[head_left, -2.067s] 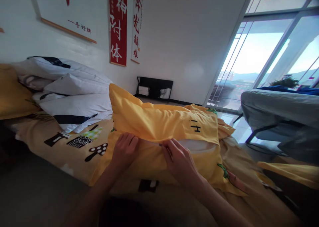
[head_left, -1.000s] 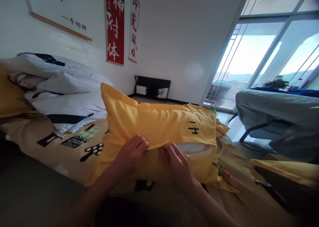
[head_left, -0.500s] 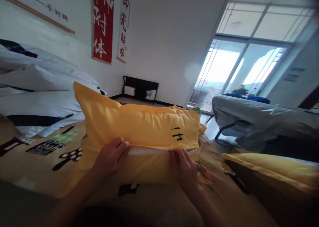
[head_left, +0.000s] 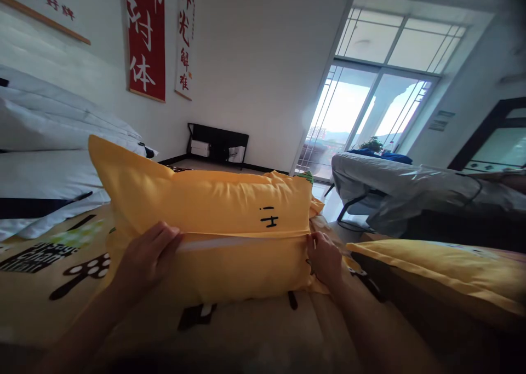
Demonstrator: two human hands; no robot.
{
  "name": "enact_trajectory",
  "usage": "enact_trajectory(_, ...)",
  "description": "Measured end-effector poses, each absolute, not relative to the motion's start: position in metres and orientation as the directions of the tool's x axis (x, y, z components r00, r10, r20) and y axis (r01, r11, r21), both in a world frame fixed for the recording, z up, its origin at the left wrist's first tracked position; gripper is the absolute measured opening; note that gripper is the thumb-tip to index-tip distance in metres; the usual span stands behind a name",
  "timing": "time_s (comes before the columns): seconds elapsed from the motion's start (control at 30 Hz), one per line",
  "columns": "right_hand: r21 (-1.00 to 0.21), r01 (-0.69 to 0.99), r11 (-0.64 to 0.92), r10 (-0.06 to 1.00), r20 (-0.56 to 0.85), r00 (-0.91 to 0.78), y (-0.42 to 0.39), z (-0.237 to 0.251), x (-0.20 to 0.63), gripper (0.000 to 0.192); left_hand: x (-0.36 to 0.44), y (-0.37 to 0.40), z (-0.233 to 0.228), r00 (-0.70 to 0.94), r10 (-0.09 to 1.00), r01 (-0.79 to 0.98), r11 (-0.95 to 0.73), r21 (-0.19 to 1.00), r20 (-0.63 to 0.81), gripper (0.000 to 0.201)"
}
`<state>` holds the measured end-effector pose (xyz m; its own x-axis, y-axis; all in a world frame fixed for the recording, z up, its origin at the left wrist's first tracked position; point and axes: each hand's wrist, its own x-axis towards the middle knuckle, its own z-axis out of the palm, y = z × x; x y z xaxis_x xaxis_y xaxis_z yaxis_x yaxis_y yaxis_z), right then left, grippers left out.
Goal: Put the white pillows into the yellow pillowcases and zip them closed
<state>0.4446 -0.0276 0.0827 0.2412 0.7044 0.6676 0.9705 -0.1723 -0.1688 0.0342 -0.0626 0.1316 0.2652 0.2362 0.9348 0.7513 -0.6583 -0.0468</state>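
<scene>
- Two hands: left hand (head_left: 146, 256) pinches the near-left part of the zip seam; right hand (head_left: 324, 256) grips the seam's right end.
- One yellow pillow (head_left: 205, 220), held between both hands, lying on the bed (head_left: 255, 330); a pale strip of inner pillow shows along the seam.
- One second yellow pillow (head_left: 435, 270), right of the right hand.
- White bedding stack (head_left: 45, 171), left of the left hand.
- Two wall scrolls (head_left: 146, 40), above.
</scene>
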Motion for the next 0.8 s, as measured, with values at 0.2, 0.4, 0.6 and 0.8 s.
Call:
enact_trajectory(0.2, -0.156, 0.964, -0.213, 0.749, 0.608, 0.264, -0.028, 0.096, 0.450, 0.024, 0.034, -0.059, 0.133, 0.259, 0.228, 0.732, -0.680, -0.037, 0.938, 0.016)
enact_trajectory(0.4, -0.184, 0.946, -0.268, 0.806, 0.494, 0.325, -0.030, 0.090, 0.429, 0.022, 0.041, -0.060, 0.131, 0.270, 0.327, 0.696, -0.716, 0.052, 0.906, 0.019)
enact_trajectory(0.6, -0.143, 0.916, -0.374, 0.804, 0.443, 0.398, -0.021, 0.100, 0.427, 0.026, 0.035, -0.067, 0.129, 0.366, 0.441, 0.707, -0.704, 0.063, 0.819, 0.021)
enact_trajectory(0.8, -0.105, 0.907, -0.408, 0.814, 0.408, 0.414, -0.021, 0.118, 0.443, 0.029, 0.027, -0.075, 0.132, 0.476, 0.481, 0.679, -0.733, 0.040, 0.736, 0.020)
